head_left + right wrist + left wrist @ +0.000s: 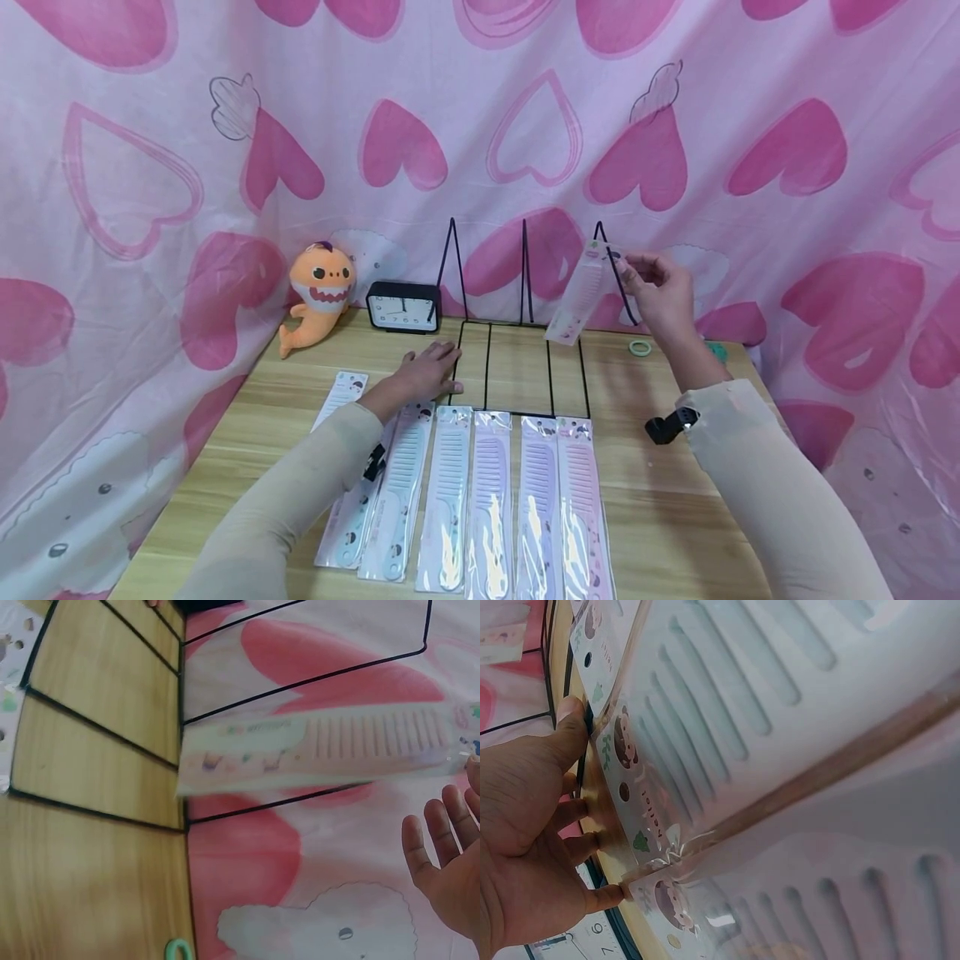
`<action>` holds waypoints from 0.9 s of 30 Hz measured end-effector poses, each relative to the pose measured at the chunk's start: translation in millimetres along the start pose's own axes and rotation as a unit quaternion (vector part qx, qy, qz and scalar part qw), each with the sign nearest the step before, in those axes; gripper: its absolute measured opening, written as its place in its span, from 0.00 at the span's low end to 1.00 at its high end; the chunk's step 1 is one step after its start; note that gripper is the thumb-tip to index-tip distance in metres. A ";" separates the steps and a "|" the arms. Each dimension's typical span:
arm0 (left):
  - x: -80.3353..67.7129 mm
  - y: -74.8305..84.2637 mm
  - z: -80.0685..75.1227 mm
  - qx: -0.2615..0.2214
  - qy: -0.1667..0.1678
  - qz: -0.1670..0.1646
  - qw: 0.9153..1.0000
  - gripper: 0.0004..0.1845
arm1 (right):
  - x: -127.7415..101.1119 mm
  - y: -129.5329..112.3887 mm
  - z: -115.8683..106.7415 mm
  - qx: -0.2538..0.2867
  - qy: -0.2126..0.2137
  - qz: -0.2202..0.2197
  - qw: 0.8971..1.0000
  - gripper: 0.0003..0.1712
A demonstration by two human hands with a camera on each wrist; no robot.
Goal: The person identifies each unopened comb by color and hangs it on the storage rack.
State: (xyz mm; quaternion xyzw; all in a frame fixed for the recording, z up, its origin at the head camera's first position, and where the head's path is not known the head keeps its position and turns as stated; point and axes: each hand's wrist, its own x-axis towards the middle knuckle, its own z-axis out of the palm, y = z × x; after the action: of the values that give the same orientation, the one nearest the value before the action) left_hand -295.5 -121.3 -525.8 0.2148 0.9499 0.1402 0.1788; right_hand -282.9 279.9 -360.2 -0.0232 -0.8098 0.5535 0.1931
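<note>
My right hand (pixel 637 271) pinches the top of a clear-wrapped pale comb (pixel 577 296) and holds it in the air by the right upright of a black wire rack (pixel 488 367). The right wrist view shows that comb (pixel 322 746) hanging across the rack's wires, with the other fingers (pixel 442 840) spread loosely. My left hand (pixel 438 371) lies flat on the wooden table at the rack's front left corner, fingers straight. In the left wrist view its fingers (pixel 585 847) touch the table beside the wire and the top of a packaged comb (pixel 727 712). Several packaged combs (pixel 491 500) lie in a row before the rack.
An orange shark plush (pixel 318 292) and a black clock (pixel 402 307) stand at the back left. A green ring (pixel 640 347) lies right of the rack, with a teal thing (pixel 718 350) beyond it. A pink heart curtain (pixel 150 208) closes off the back and both sides.
</note>
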 end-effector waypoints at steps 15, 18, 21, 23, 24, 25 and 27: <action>-19.6 18.8 -12.8 0.030 0.003 -0.005 1.000 0.45 | -48.5 48.5 -18.0 -0.191 -0.159 -0.033 0.968 0.31; -19.5 18.5 -12.7 0.022 0.002 -0.005 1.000 0.46 | -59.5 59.6 -18.8 -0.211 -0.191 -0.040 0.958 0.30; -19.3 17.6 -13.4 0.013 0.002 -0.002 1.000 0.46 | -71.2 68.7 -18.8 -0.233 -0.220 -0.035 0.947 0.30; -15.0 12.6 -10.3 0.004 0.000 -0.001 1.000 0.46 | -78.6 74.8 -18.1 -0.238 -0.236 -0.041 0.941 0.30; -11.8 9.5 -7.9 0.004 -0.001 0.000 1.000 0.47 | -82.5 78.0 -17.6 -0.241 -0.243 -0.045 0.938 0.30; -8.3 6.0 -5.3 0.005 -0.002 0.000 1.000 0.48 | -86.5 81.0 -17.0 -0.244 -0.250 -0.049 0.936 0.30; -1.1 -1.0 -0.2 0.004 -0.003 0.000 1.000 0.48 | -94.0 87.3 -15.1 -0.244 -0.261 -0.066 0.932 0.28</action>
State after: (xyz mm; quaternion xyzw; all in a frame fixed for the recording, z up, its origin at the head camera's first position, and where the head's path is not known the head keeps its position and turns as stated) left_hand -295.0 -122.7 -525.6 0.2163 0.9498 0.1357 0.1808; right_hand -206.3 303.4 -461.5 0.1293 -0.9416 0.3110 -0.0006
